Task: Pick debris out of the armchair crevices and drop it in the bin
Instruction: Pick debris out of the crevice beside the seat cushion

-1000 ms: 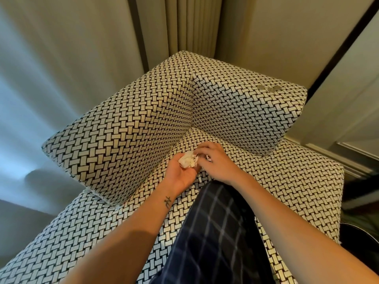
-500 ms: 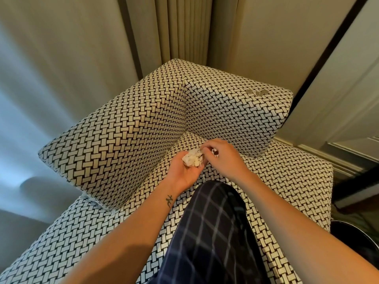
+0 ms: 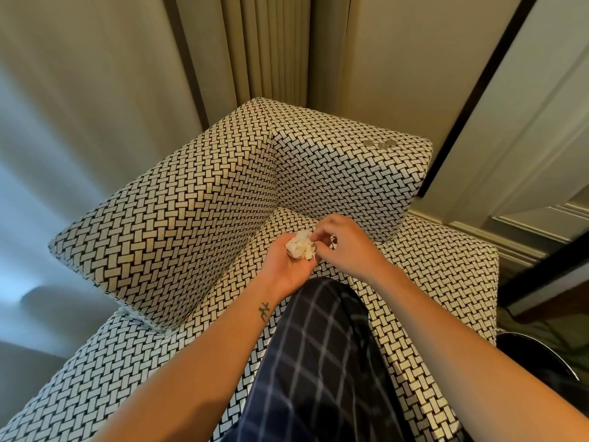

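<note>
The armchair point(image 3: 191, 224) is covered in black-and-white woven fabric, with its back corner in the middle of view. My left hand point(image 3: 288, 269) lies palm up over the seat and cups a clump of crumpled white debris point(image 3: 301, 245). My right hand point(image 3: 345, 244) hovers just right of it, fingertips pinched on a small bit at the clump's edge. Two small grey coin-like spots point(image 3: 379, 143) lie on top of the right armrest. The dark rim of a bin point(image 3: 541, 355) shows at the lower right edge, partly cut off.
My knee in dark checked trousers point(image 3: 318, 362) rests on the seat below the hands. Beige curtains point(image 3: 261, 49) and a wall stand behind the chair. A panelled door with a dark frame point(image 3: 510, 90) is at the right.
Both hands have lifted slightly and moved a little right, away from the seat crevice. The right fingertips have come to the white clump in the left palm. The view tilted up.
</note>
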`<state>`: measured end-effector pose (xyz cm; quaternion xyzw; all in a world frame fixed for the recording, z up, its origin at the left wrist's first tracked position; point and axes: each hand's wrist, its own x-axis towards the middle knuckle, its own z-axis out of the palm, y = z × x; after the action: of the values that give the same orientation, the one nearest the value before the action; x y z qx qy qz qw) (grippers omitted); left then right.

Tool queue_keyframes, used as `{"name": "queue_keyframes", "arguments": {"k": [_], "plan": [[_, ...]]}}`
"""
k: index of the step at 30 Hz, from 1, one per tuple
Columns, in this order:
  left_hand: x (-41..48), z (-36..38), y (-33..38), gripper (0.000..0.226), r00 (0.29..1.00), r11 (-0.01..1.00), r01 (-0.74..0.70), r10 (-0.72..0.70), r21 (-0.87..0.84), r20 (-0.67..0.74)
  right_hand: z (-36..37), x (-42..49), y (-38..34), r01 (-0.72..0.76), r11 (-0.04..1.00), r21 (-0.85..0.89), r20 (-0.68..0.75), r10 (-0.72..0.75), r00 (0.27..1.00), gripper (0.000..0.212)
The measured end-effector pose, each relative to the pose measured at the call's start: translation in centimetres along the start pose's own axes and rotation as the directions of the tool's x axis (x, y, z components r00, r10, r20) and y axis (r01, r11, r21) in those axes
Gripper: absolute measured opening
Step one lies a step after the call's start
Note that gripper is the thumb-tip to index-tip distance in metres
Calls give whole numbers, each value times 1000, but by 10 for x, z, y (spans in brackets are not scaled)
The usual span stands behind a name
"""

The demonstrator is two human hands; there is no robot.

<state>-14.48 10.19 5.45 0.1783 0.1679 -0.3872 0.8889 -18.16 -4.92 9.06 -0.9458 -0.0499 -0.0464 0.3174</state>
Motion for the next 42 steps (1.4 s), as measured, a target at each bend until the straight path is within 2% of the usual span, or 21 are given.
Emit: {"name": "queue_keyframes", "arguments": {"k": [4, 8, 12, 20, 25, 35, 42], "plan": [[2, 3, -6, 45, 1000, 999, 4, -4, 34, 1, -8, -6, 5, 31, 992, -126, 41, -26, 999, 20], [-2, 15, -11, 42, 1000, 999, -29, 29, 33, 9, -16, -13, 6, 42, 985, -166, -28, -47, 999, 24], [-1, 22, -14, 60, 999, 999, -40, 40, 14, 3, -23, -16, 6, 12, 1000, -26, -102, -14, 995, 22], [3, 53, -19, 54, 998, 998, -58, 57, 12, 12, -40, -11, 6, -64, 940, 335, -187, 133, 973, 12], [16, 73, -17, 47, 1000, 999, -28, 28, -29, -11, -65, 1, 11, -98, 842, 531, -245, 263, 933, 13], [65, 146, -11, 42, 999, 999, -34, 34, -3, -7, -120, 53, 46, -102, 832, 546, -303, 310, 901, 14], [101, 170, -11, 39, 995, 995, -96, 96, -8, -24, -137, 93, 73, -92, 823, 560, -368, 347, 863, 15]]}}
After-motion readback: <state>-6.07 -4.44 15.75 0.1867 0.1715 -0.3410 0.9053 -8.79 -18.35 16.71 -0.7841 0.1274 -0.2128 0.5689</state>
